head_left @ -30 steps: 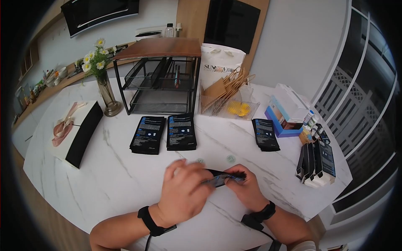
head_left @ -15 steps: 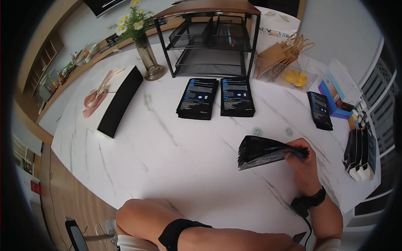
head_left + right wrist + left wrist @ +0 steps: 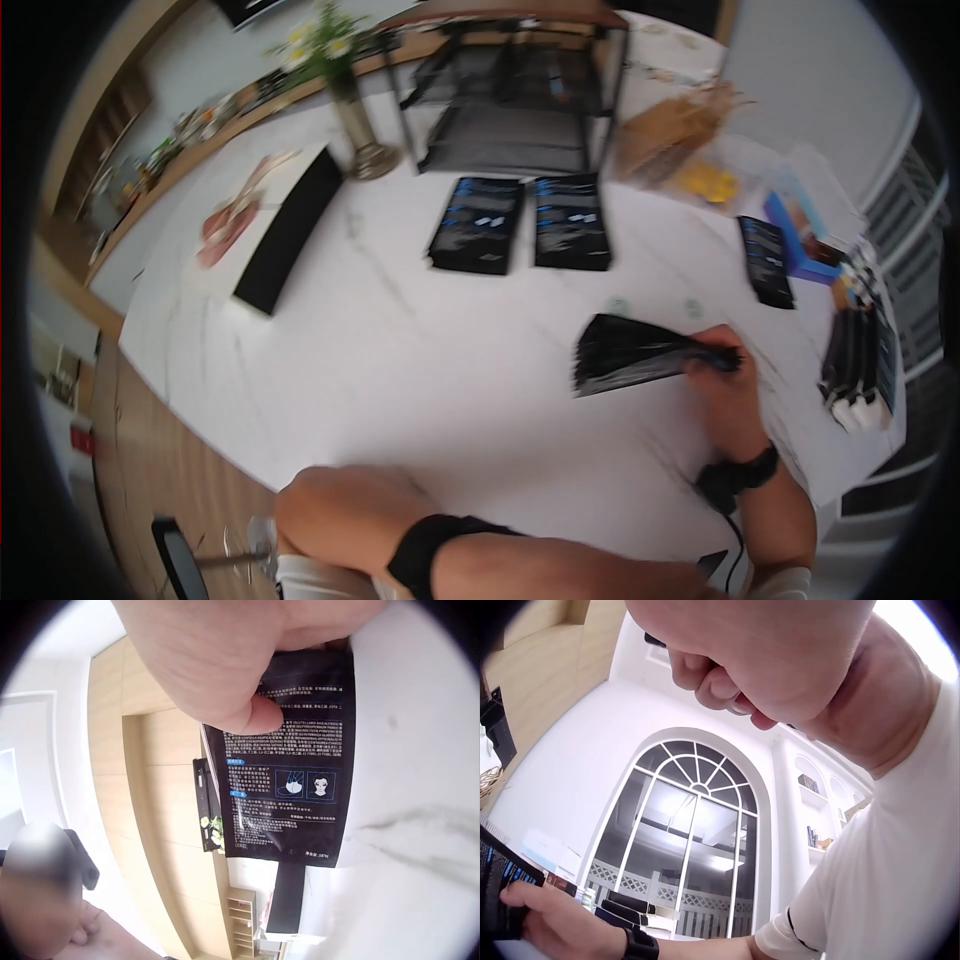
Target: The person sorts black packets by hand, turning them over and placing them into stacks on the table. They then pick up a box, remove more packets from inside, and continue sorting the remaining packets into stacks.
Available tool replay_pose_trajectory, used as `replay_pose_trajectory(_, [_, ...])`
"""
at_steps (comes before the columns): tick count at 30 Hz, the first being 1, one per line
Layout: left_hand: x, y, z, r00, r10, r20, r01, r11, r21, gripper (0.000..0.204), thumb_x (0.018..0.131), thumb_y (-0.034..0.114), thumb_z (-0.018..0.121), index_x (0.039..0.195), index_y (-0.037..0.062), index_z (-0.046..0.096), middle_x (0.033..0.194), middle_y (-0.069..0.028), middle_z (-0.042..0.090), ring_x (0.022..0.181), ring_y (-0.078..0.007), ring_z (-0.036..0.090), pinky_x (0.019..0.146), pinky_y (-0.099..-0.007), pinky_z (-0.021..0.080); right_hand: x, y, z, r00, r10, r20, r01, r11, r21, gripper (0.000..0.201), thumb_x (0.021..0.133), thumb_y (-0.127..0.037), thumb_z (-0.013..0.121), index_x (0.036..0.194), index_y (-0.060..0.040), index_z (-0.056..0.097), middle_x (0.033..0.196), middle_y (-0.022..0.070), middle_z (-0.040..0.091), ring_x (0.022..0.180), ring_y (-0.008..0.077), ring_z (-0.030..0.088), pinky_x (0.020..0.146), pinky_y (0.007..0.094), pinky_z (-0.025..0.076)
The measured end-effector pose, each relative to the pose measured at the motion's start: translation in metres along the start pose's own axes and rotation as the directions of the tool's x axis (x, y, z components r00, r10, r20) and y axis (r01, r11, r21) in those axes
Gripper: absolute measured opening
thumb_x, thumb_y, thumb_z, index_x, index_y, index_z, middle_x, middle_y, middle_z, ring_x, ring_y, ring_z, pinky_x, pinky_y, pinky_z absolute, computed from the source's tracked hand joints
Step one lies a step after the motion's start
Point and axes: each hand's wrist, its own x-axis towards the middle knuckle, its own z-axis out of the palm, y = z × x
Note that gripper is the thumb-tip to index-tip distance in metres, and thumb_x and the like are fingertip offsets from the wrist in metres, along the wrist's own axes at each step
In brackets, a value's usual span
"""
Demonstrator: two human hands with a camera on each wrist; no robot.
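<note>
Spreading across the middle of the head view, the white, grey-veined tabletop [image 3: 400,370] is the largest thing in sight. A bare left arm [image 3: 560,570] runs along the bottom of that view, and a black wire rack [image 3: 505,145] with a wooden top stands at the upper middle. A white and black gift box [image 3: 290,230] with a pink ribbon lies at the upper left, just beside a glass vase [image 3: 362,130] of daisies. Brown paper bags [image 3: 660,140] and a blue box [image 3: 795,225] stand at the upper right, with dark cartons [image 3: 855,355] below them near the right edge. Two stacks of black packets [image 3: 478,225] lie side by side below the rack; a smaller stack [image 3: 768,262] lies beside the blue box. The left hand [image 3: 750,656] fills the top of the left wrist view, its fingers bent; whether they hold anything I cannot tell. Right of centre in the head view, the right hand [image 3: 728,395] pinches one end of the fanned packets [image 3: 630,355] above the tabletop, its thumb [image 3: 262,716] against a printed face in the right wrist view. Smallest are two round green stickers [image 3: 693,309], just above the fan
</note>
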Motion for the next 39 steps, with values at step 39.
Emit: replay_pose_trajectory(39, [-0.046,-0.095,0.009,0.488,-0.761,0.428,0.758,0.612,0.225,0.029,0.091,0.011,0.072,0.116,0.0025,0.058,0.096,-0.0145,0.071,0.079,-0.0299,0.072,0.068,-0.0371,0.056,-0.010,-0.027,0.003,0.959,-0.280,-0.045,0.283,0.928,0.242,0.061,0.090,0.005,0.060,0.145,0.0008,0.033,0.139,0.0138,0.048,0.131,0.0199,0.045,0.113,0.0357,0.033])
